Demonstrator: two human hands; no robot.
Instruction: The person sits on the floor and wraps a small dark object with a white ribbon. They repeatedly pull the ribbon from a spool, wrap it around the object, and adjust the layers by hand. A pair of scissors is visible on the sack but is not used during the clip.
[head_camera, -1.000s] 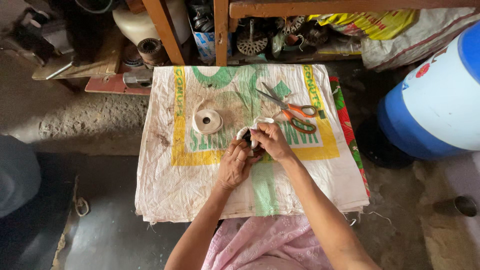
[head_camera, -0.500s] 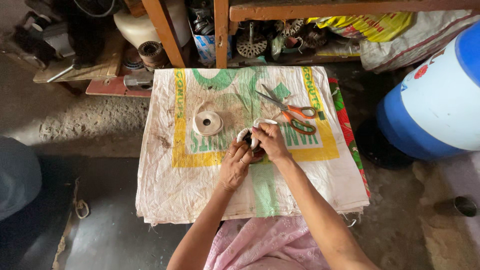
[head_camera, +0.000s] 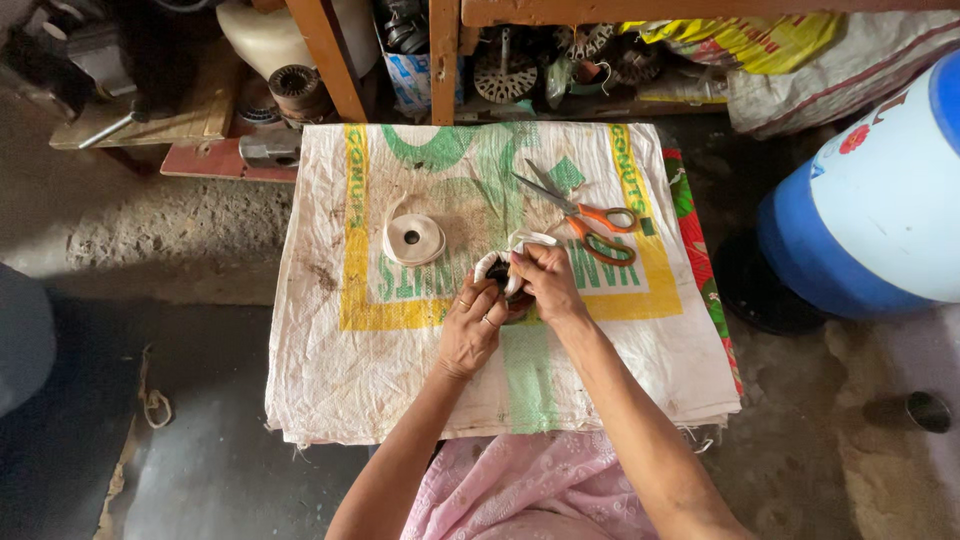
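On the woven sack (head_camera: 420, 370) I count: one roll of tape (head_camera: 413, 239), one pair of orange-handled scissors (head_camera: 585, 215), one small dark ring (head_camera: 503, 277) wrapped in white tape. My two hands meet mid-sack. My left hand (head_camera: 470, 328) curls closed around the ring; my right hand (head_camera: 548, 283) pinches the white tape at its top edge. The roll lies near, left of the hands.

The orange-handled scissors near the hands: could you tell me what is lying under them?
The scissors lie open on a printed woven sack spread flat. Whatever supports the sack is covered by it and cannot be seen.
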